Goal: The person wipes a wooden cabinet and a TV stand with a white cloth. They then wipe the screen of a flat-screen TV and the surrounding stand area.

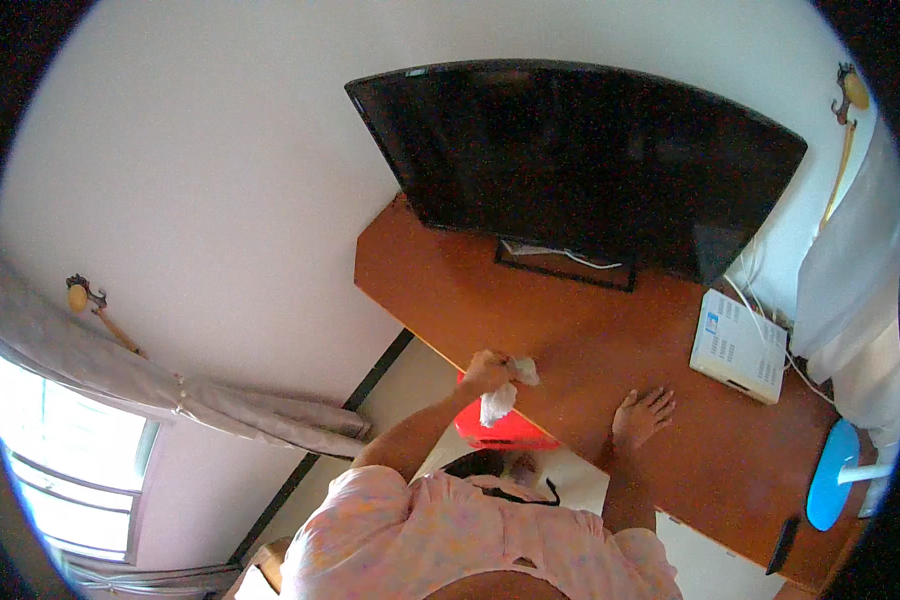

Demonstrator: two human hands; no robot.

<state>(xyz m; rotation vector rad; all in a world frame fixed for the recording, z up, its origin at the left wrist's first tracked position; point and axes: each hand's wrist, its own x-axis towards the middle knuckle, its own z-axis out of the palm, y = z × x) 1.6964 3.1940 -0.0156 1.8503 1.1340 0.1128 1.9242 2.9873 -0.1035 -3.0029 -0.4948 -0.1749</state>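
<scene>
My left hand (487, 371) grips a crumpled white cloth (499, 405) at the front edge of the brown wooden tabletop (570, 337). Part of the cloth sticks out past the fingers over the wood, and another part hangs below the hand. My right hand (641, 420) lies on the tabletop with its fingers spread and nothing in it. Behind both hands stands a large black flat-screen television (577, 165). Its dark rectangular frame base (570, 274) rests on the wood, with a white cable and something pale inside it.
To the right lie a white box-shaped device (739, 345) with cables, a blue oval base (832, 474) with a white stem, and a black remote-like object (783, 544). Below the table edge is a red plastic object (502, 429). Curtains (270, 405) hang by the left window (67, 450).
</scene>
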